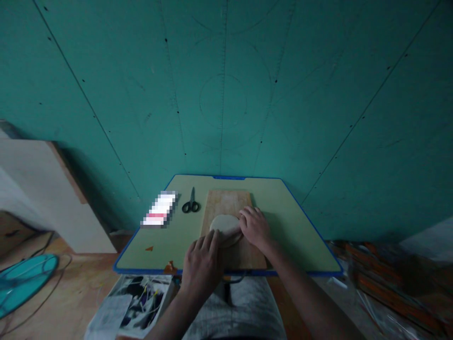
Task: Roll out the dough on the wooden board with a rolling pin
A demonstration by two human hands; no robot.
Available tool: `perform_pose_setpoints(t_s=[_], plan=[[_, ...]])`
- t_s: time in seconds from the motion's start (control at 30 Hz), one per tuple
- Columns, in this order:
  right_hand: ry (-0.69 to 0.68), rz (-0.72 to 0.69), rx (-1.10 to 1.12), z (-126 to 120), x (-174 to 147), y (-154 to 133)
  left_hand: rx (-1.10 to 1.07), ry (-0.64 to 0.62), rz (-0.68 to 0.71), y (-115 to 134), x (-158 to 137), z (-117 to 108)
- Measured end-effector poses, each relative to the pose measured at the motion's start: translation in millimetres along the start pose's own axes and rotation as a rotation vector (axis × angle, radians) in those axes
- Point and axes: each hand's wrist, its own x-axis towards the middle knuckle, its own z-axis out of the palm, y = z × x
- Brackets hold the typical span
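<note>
A flat, pale round of dough [223,222] lies on a wooden board [228,198]. Across the dough runs a short, light-coloured rolling pin [230,232], slightly slanted. My left hand [202,257] is closed over its near left end, and my right hand [254,225] is closed over its right end. Both hands hide the pin's ends, and part of the dough shows below the pin. To the left of the board lie black-handled scissors [191,203], blades pointing away from me.
The board rests on a pale green table [290,226] with a blue rim, against a green wall [226,94]. A blurred-out bright rectangle [161,208] lies at the table's left. Below are an open box of cables [145,300] and, at right, piled clutter [389,288].
</note>
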Motion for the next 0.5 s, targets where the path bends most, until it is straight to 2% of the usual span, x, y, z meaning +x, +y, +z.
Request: perform_pose_setpoints(t_s=[0.23,0.37,0.5], plan=[[-0.013,0.014,0.011,1,2,-9,-0.018,0.13,0.124,4,-24,3],[-0.101,0.006,-0.001,-3,14,-18,-0.034,0.126,0.14,4,-31,6],[-0.148,-0.062,-0.017,-2,30,-26,-0.095,0.098,0.166,3,-37,7]])
